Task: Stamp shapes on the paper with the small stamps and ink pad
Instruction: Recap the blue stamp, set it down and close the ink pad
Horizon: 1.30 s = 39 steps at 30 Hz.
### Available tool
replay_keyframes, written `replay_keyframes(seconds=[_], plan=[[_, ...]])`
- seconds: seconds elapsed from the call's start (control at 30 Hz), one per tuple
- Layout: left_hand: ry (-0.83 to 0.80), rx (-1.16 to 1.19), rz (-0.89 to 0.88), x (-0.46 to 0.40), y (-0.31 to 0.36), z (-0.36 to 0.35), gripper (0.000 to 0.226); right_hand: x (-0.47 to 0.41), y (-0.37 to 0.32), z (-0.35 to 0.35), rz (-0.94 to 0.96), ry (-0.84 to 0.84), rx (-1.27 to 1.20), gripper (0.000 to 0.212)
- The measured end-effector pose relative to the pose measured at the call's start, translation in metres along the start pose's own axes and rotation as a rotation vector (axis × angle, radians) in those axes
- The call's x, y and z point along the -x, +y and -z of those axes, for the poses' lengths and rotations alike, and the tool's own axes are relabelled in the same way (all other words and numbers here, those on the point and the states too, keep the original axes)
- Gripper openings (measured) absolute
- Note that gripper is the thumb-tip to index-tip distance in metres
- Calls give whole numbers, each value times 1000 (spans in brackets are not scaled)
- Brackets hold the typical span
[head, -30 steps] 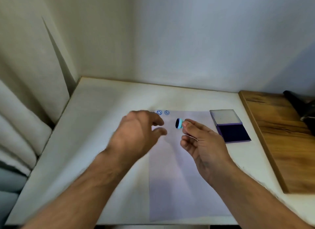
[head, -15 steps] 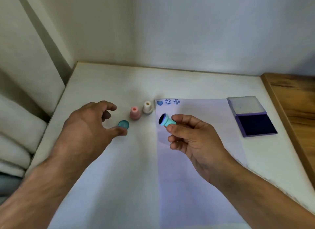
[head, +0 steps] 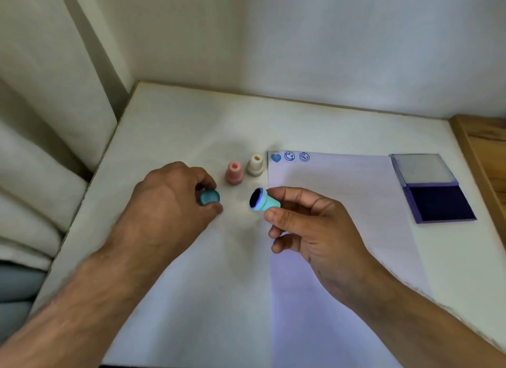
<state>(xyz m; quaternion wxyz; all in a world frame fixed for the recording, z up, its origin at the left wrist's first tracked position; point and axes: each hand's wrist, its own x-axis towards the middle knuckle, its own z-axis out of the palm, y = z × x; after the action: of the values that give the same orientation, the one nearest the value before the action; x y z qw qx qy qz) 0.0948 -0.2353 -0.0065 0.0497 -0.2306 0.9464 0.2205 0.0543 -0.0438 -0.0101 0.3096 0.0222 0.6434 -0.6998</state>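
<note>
Now that the left hand (head: 175,200) has pinched the teal cap (head: 209,197), the right hand (head: 309,225) holding the inked teal stamp (head: 264,200) can likely recap it.

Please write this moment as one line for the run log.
left hand grips teal cap | right hand holds teal stamp | paper: three prints

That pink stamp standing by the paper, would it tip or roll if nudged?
The pink stamp stands upright on a flared base, so a gentle push probably slides it. A hard knock to its narrower top might topple it, and its round body would likely roll. It looks small and light.
</note>
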Motion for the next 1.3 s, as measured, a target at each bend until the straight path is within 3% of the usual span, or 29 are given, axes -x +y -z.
replay_keyframes(seconds=[0.1, 0.3, 0.4, 0.6, 0.73, 0.93, 1.3], plan=[[32, 169, 36, 3, 4, 7, 24, 0, -2, 2, 8, 3, -24, 22], [77, 468, -83, 13, 23, 16, 20, -1, -4, 5, 25, 7, -44, 22], [47, 732, -50, 11, 32, 16, 13, 0, -4, 6, 40, 0, -48, 21], [-57, 1180, 58, 10, 38, 20, 36, -1, -9, 8, 84, -26, -69, 24], [-156, 1200, 64, 12, 42, 20, 27, -1, -10, 7, 112, -40, -62, 24], [-260, 1099, 17, 13, 42, 21, 33, -1, -10, 8, 149, -13, 2, 26], [-319, 1027, -63, 12, 40, 21, 34, 4, -6, 8, 400, 154, 258, 26]])
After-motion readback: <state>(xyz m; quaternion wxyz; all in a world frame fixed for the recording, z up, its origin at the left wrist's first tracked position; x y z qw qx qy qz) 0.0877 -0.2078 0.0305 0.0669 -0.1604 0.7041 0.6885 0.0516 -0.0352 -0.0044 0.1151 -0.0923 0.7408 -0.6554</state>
